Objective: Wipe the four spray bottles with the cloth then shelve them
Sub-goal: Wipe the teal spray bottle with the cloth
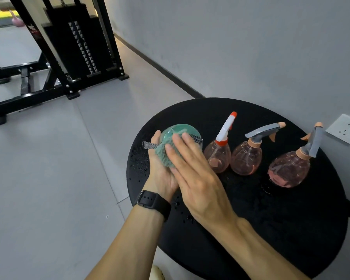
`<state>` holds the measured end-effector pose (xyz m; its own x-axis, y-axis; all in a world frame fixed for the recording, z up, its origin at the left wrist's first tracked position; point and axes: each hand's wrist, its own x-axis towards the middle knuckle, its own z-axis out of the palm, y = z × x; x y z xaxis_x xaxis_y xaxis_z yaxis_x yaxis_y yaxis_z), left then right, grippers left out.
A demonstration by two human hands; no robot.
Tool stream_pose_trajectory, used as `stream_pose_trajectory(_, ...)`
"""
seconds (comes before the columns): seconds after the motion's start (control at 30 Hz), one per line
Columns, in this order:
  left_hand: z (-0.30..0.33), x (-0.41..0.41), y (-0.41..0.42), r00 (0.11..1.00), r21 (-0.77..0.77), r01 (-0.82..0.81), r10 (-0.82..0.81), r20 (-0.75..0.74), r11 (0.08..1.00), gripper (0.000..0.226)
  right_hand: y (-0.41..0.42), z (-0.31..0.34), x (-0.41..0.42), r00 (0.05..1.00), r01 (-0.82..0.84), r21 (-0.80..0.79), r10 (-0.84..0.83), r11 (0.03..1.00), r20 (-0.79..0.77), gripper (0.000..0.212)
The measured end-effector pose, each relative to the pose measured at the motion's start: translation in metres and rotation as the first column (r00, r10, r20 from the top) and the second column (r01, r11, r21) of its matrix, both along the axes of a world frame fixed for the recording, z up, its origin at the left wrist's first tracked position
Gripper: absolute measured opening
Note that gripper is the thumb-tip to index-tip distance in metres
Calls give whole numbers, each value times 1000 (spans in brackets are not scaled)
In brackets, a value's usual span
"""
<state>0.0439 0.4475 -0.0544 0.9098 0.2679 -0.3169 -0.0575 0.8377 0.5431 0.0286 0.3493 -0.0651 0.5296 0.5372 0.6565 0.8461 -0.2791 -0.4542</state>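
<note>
My left hand (160, 174) grips a green spray bottle (178, 132), tipped with its round base facing up, above the left side of the round black table (291, 229). My right hand (192, 174) presses a teal cloth (162, 150) with a grey mesh strap against the bottle's side. Three pink spray bottles stand upright in a row to the right: one with a white and red head (218, 156), one in the middle with a grey trigger (247, 158), and one at the far right (289, 170) near the wall.
Water droplets speckle the table's left and front parts. A grey wall with a white socket (346, 129) runs behind the table. A black weight machine (79, 47) stands on the grey floor at the upper left.
</note>
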Motion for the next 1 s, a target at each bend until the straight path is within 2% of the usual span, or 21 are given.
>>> stream_pose_trajectory(0.13,-6,2,9,999,-115,37,-36,14,993,72,-9,-7,4,998,34,-24,-33,999,47,58)
stream_pose_trajectory(0.23,-2,6,14,993,-130,114,-118,-16,985,72,-13,-4,9,994,102,4,-102,995,50,54)
stream_pose_trajectory(0.33,1,5,11,992,-55,116,-118,-33,992,72,-12,4,12,983,177,58,-179,983,29,47)
stream_pose_trajectory(0.5,5,2,6,983,189,180,-172,-61,965,55,-11,29,16,942,217,215,-147,952,-302,45)
stream_pose_trajectory(0.67,9,1,-1,965,396,256,-255,-56,882,47,-14,36,20,875,192,144,-102,971,-474,44)
stream_pose_trajectory(0.87,15,-5,1,938,441,308,-346,6,843,27,-25,40,27,867,156,55,-110,986,-486,41)
stream_pose_trajectory(1.0,14,-8,3,936,511,256,-343,81,821,24,-29,47,27,878,121,55,-81,991,-472,42)
